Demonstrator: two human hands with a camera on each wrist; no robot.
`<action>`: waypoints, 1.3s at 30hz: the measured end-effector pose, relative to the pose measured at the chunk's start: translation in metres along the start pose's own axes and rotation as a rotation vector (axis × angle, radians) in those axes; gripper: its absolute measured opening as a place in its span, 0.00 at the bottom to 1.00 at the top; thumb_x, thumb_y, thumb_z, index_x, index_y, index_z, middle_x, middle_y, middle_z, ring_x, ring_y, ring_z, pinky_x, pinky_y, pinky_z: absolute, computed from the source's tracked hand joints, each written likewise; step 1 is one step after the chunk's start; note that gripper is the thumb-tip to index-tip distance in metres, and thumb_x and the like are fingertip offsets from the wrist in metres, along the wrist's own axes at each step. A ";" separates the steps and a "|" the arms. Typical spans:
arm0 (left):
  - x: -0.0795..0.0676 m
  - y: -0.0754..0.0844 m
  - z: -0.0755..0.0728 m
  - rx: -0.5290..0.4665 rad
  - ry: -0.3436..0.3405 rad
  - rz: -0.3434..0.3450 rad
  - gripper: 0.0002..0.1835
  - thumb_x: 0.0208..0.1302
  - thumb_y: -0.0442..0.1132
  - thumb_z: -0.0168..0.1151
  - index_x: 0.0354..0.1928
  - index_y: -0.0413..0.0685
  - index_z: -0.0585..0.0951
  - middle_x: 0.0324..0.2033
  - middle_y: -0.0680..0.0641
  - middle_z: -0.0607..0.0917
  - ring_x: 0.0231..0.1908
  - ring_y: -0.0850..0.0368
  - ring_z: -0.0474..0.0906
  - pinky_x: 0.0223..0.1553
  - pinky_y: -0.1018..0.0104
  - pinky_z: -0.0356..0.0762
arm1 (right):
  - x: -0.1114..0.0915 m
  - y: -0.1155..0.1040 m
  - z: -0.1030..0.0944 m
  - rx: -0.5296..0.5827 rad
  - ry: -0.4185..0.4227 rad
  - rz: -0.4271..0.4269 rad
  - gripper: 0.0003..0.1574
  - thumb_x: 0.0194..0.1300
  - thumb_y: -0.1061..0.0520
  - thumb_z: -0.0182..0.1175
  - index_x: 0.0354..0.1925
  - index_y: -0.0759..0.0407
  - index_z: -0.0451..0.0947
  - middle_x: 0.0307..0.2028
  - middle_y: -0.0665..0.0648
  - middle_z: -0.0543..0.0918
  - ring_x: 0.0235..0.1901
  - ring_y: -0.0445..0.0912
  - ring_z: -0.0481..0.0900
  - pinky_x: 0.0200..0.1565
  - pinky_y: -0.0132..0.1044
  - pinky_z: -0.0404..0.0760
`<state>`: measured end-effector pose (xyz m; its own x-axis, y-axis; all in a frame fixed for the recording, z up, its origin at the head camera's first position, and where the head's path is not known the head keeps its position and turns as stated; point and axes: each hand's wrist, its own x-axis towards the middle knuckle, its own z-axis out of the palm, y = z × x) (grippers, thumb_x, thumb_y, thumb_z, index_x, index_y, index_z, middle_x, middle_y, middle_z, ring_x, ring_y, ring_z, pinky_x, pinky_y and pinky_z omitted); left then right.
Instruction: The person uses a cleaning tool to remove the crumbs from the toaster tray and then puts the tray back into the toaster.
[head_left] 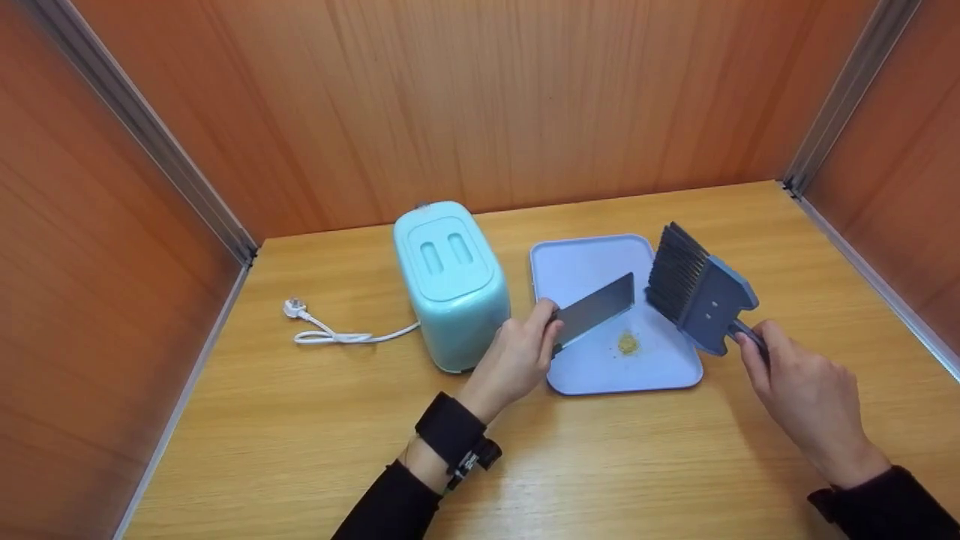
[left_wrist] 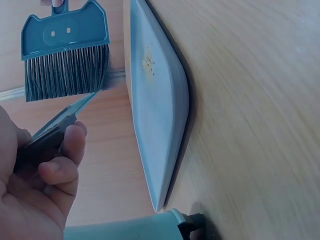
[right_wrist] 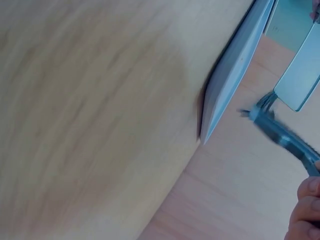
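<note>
My left hand (head_left: 516,356) grips the dark end of a thin metal crumb tray (head_left: 596,311), held tilted above a pale lilac tray (head_left: 664,367). In my right hand (head_left: 806,394) is the handle of a blue-grey hand brush (head_left: 709,300). Its dark bristles (left_wrist: 67,72) point toward the far end of the crumb tray; whether they touch it I cannot tell. A small heap of yellowish crumbs (head_left: 628,343) lies on the lilac tray, below both tools. Just left of my left hand stands a mint-green toaster (head_left: 450,277).
From the toaster a white cord (head_left: 337,337) runs left to its plug (head_left: 295,307) on the wooden table (head_left: 300,435). Wood-grain panels (head_left: 525,97) with metal corner strips enclose the back and both sides.
</note>
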<state>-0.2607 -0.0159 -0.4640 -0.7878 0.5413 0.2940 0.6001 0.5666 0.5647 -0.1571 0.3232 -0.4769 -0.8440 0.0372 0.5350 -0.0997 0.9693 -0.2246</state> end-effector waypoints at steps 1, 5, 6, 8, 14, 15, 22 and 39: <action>0.000 0.000 0.000 0.008 0.001 0.007 0.08 0.88 0.42 0.47 0.53 0.47 0.74 0.28 0.51 0.80 0.22 0.64 0.75 0.21 0.77 0.70 | 0.000 0.002 -0.001 0.000 0.001 0.013 0.14 0.74 0.58 0.69 0.43 0.68 0.76 0.15 0.51 0.69 0.13 0.39 0.56 0.18 0.31 0.53; -0.001 0.000 -0.001 0.031 0.019 0.033 0.08 0.87 0.42 0.48 0.52 0.46 0.74 0.26 0.51 0.79 0.22 0.63 0.74 0.20 0.78 0.68 | 0.001 0.009 -0.004 0.007 0.018 0.054 0.15 0.75 0.58 0.67 0.44 0.70 0.76 0.15 0.53 0.70 0.13 0.40 0.57 0.18 0.32 0.54; -0.001 -0.001 -0.001 0.028 0.021 0.033 0.08 0.87 0.42 0.48 0.52 0.46 0.74 0.26 0.51 0.79 0.22 0.64 0.74 0.20 0.78 0.68 | 0.002 0.010 -0.005 0.012 0.027 0.059 0.15 0.76 0.58 0.67 0.44 0.70 0.76 0.16 0.53 0.71 0.13 0.40 0.58 0.17 0.32 0.54; -0.001 -0.001 -0.001 0.019 0.023 0.029 0.08 0.87 0.41 0.48 0.52 0.46 0.74 0.26 0.51 0.79 0.22 0.64 0.74 0.19 0.79 0.68 | 0.002 0.015 -0.005 0.022 0.051 0.063 0.15 0.76 0.57 0.66 0.43 0.70 0.76 0.16 0.54 0.71 0.12 0.39 0.58 0.17 0.32 0.54; -0.003 -0.003 -0.001 -0.008 0.048 0.020 0.09 0.87 0.41 0.48 0.52 0.45 0.75 0.28 0.49 0.82 0.25 0.62 0.77 0.23 0.77 0.71 | 0.002 0.031 -0.005 0.082 0.053 0.157 0.16 0.81 0.54 0.59 0.43 0.69 0.74 0.17 0.55 0.69 0.13 0.40 0.58 0.16 0.34 0.55; -0.003 -0.003 -0.001 -0.020 0.054 0.016 0.09 0.87 0.41 0.49 0.52 0.44 0.75 0.29 0.48 0.82 0.26 0.62 0.77 0.24 0.76 0.71 | 0.002 0.034 -0.005 0.092 0.041 0.182 0.17 0.82 0.53 0.57 0.43 0.69 0.74 0.17 0.55 0.69 0.13 0.41 0.59 0.16 0.34 0.55; -0.004 -0.008 -0.001 -0.164 0.072 -0.050 0.08 0.86 0.39 0.49 0.48 0.45 0.76 0.28 0.51 0.79 0.26 0.64 0.76 0.26 0.74 0.74 | -0.001 0.056 0.001 0.131 -0.079 0.281 0.22 0.87 0.51 0.46 0.46 0.71 0.71 0.19 0.55 0.66 0.16 0.48 0.63 0.17 0.36 0.57; -0.012 -0.011 0.004 -0.554 0.101 -0.265 0.10 0.87 0.42 0.50 0.51 0.44 0.78 0.34 0.42 0.85 0.27 0.55 0.87 0.28 0.55 0.90 | 0.008 0.097 0.017 0.248 -0.398 0.480 0.34 0.87 0.48 0.35 0.55 0.80 0.71 0.38 0.72 0.78 0.39 0.61 0.76 0.35 0.38 0.69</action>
<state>-0.2576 -0.0258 -0.4772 -0.9257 0.3493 0.1452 0.2420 0.2520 0.9370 -0.1827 0.4133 -0.5082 -0.9501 0.3118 -0.0020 0.2576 0.7811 -0.5688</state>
